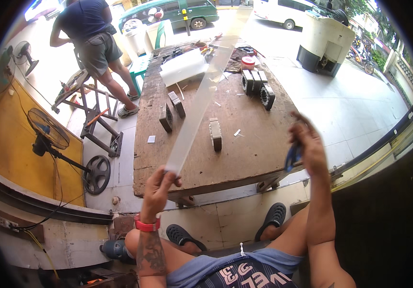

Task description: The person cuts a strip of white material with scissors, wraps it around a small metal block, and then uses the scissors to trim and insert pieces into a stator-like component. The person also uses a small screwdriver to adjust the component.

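Over the desk (259, 134), we are pinching a translucent strip (199, 108) by its near end in our left grip (157, 189) and holding a blurred blue object (291, 157) in our right grip (310, 144).

Milky white on the long strip (194, 120), brown across the table (259, 139), a blurred flash of blue on the tool (291, 158)! Red wristband (147, 225), pale blue shorts (187, 267), dark shirt (212, 280) with white lettering, mustard-yellow wall (14, 125), green van (175, 18)!

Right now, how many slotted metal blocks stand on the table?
7 visible: two blocks left, one block mid-table, three blocks together at right, one block in front of them; others may be hidden.
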`<state>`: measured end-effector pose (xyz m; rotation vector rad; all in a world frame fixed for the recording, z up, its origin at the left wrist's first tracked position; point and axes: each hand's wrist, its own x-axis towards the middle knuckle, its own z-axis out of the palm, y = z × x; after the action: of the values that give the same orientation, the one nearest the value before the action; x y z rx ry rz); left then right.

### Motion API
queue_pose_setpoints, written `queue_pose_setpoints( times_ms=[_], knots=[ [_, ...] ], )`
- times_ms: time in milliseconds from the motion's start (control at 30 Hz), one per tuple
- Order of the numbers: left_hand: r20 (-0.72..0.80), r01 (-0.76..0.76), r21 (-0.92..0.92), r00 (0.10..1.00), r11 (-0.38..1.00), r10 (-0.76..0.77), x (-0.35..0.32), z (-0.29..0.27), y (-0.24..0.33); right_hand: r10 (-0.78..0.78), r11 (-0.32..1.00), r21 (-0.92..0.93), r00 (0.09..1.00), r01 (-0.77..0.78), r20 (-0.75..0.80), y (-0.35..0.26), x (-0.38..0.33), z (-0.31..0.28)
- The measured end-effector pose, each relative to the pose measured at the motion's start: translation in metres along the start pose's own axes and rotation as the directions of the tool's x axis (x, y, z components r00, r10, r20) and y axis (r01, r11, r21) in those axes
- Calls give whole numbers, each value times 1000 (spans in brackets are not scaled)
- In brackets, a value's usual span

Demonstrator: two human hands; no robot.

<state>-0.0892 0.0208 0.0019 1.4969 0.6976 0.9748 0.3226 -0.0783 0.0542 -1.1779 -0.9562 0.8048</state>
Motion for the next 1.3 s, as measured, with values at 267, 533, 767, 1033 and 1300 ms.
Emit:
queue_pose_setpoints(
  times_ms=[267, 533, 767, 1033, 1300],
  knots=[
    [-21, -57, 174, 998, 983, 62, 40, 78, -15, 357, 873, 77, 738, -482, 572, 47, -29, 121],
    [42, -105, 190, 994, 976, 99, 41, 87, -12, 416, 792, 179, 731, -583, 541, 54, -26, 118],
    [-76, -92, 156, 992, 983, 105, 45, 105, -8, 63, 993, -114, 922, -20, 383, 52, -21, 118],
    [246, -170, 333, 965, 928, 88, 24, 117, 15, -191, 964, -205, 977, 168, -98, 58, 45, 56],
    [450, -104, 474, 882, 874, -139, 8, 28, 53, -226, 925, -377, 859, 42, -460, 66, 80, -48]
  ],
)
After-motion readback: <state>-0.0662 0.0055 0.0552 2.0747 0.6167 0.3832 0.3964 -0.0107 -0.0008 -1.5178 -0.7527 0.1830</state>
